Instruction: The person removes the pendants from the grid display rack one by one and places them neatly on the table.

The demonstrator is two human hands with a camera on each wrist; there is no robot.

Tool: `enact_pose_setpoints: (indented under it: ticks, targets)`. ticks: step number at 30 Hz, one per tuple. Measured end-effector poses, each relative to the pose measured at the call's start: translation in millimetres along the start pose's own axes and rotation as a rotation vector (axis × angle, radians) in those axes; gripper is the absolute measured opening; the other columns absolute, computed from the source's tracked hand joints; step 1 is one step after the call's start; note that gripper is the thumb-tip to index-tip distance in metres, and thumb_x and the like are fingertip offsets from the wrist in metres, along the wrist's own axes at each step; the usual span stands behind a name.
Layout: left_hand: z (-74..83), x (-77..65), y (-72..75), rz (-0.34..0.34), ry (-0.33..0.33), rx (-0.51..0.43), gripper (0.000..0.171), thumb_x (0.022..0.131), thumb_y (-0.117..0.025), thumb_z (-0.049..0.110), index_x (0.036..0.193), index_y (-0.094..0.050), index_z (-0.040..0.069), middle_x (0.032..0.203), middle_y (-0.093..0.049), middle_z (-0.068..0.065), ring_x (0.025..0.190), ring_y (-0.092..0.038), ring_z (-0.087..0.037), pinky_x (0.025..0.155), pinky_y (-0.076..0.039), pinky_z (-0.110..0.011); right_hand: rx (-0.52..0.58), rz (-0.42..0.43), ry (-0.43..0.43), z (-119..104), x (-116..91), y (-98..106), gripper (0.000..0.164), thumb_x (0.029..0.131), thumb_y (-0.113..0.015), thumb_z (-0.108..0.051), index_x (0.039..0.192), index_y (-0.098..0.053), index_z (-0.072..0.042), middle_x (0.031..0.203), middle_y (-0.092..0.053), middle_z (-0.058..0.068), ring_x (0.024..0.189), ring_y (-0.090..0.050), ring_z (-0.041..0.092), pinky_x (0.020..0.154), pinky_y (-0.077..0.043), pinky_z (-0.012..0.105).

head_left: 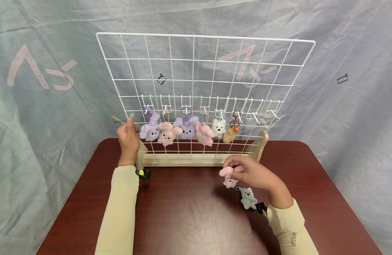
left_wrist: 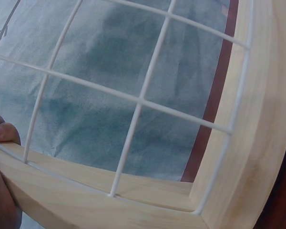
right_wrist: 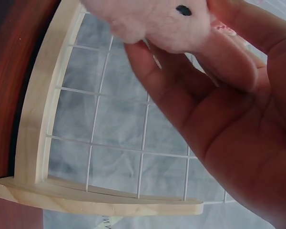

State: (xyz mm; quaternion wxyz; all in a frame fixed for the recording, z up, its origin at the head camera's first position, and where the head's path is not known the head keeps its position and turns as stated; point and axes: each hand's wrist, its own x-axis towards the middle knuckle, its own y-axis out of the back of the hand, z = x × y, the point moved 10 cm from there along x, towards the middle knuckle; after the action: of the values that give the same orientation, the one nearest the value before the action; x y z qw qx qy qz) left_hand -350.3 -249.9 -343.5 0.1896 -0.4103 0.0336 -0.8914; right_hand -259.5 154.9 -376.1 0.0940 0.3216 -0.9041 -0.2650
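Note:
My left hand (head_left: 129, 140) grips the left side of a white wire grid rack (head_left: 193, 58) in a wooden stand (head_left: 183, 163). In the left wrist view its fingers (left_wrist: 4, 132) wrap the wooden upright. Over the table, in front of the rack, my right hand (head_left: 251, 173) pinches a pink plush bunny keychain (head_left: 230, 182); its ears and body show around the fingers. The right wrist view shows the bunny's pink plush (right_wrist: 157, 21) and one dark eye close up. Below that hand, a white plush bear keychain (head_left: 248, 198) with a blue bow lies on the table.
On the rack's hooks hang two purple plush bunnies (head_left: 150, 131) (head_left: 186, 129), two pink plush toys (head_left: 168, 134) (head_left: 204, 134), a white bear (head_left: 219, 127) and a brown plush charm (head_left: 229, 134). Bare hooks (head_left: 254, 117) stand at the right. The dark red table (head_left: 183, 212) lies beneath.

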Motion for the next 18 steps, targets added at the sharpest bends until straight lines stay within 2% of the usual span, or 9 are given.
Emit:
enact_pose_setpoints:
  ticks: [4,9,18]
  targets:
    - [-0.3,0.4,-0.1,0.000,0.001,-0.004,0.063,0.112,-0.048,0.021,0.060,-0.026,-0.007,0.054,-0.027,0.011,0.049,-0.025,-0.005,0.054,-0.021,-0.024,0.036,-0.041,-0.016,3.0,-0.3,-4.6,0.019,0.099,-0.070,-0.001,0.117,-0.065,-0.002,0.112,-0.074,0.019,0.084,-0.073,0.013,0.071,-0.060,0.029]
    - [-0.9,0.3,0.1,0.001,0.000,-0.018,0.063,0.112,-0.049,0.021,0.061,-0.026,-0.007,0.054,-0.028,0.010,0.050,-0.026,-0.005,0.056,-0.023,-0.023,0.068,-0.104,-0.036,10.2,-0.7,-12.4,0.018,0.105,-0.058,0.001,0.122,-0.063,0.002,0.112,-0.071,0.023,0.087,-0.072,0.019,0.073,-0.061,0.033]
    - [-2.0,0.4,-0.1,0.005,0.010,-0.037,0.063,0.112,-0.049,0.020,0.062,-0.025,-0.008,0.055,-0.029,0.011,0.050,-0.026,-0.006,0.056,-0.023,-0.024,-0.078,-0.156,-0.050,17.4,-4.7,-17.6,0.025,0.105,-0.053,0.003,0.128,-0.063,-0.001,0.122,-0.072,0.014,0.107,-0.069,0.020,0.087,-0.057,0.029]
